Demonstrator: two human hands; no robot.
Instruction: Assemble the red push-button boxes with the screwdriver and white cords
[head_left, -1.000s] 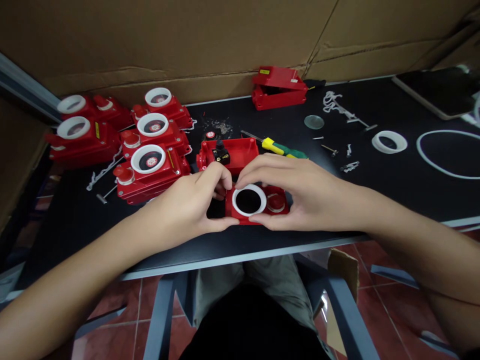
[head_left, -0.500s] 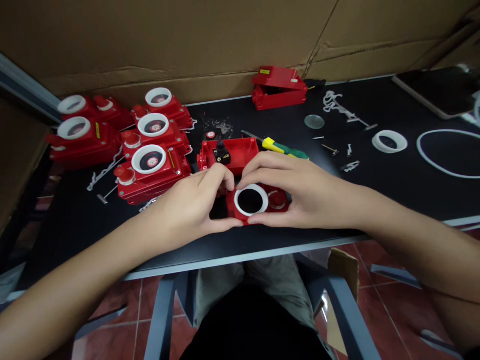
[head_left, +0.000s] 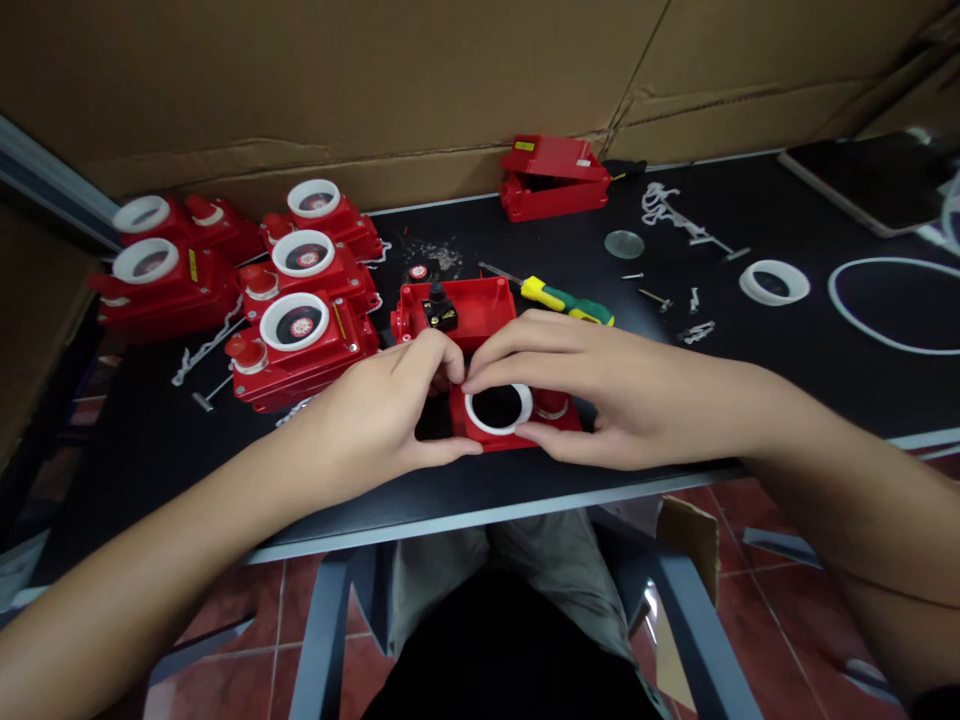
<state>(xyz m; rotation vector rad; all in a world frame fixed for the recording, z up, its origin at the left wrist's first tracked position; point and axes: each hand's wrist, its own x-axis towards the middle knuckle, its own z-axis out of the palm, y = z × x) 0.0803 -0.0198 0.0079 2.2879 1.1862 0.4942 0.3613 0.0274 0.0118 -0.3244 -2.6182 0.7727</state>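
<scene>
A red box cover [head_left: 487, 440] lies near the table's front edge, with a white threaded ring [head_left: 470, 412] around its round opening. My left hand [head_left: 397, 405] grips the cover's left end between thumb and fingers. Curled over the white ring is my right hand [head_left: 577, 385], its thumb on the near rim and its fingers on the far side. Just behind the cover sits an open red box base [head_left: 480, 305] with a black switch block [head_left: 441, 308] inside. The right hand partly hides a round red fitting on the cover's right.
Several assembled red boxes [head_left: 300, 365] stand at left. A green-yellow screwdriver [head_left: 562, 297] lies behind my right hand. Farther right are a glass disc [head_left: 624, 244], screws [head_left: 656, 299], a loose white ring [head_left: 775, 283] and a thin white hoop [head_left: 832, 290]. Another red box [head_left: 555, 190] stands at the back.
My right thumb has slid rightward along the ring's near rim, and the right fingers now cover more of its far side. My left hand keeps its grip on the cover. The view has shifted slightly.
</scene>
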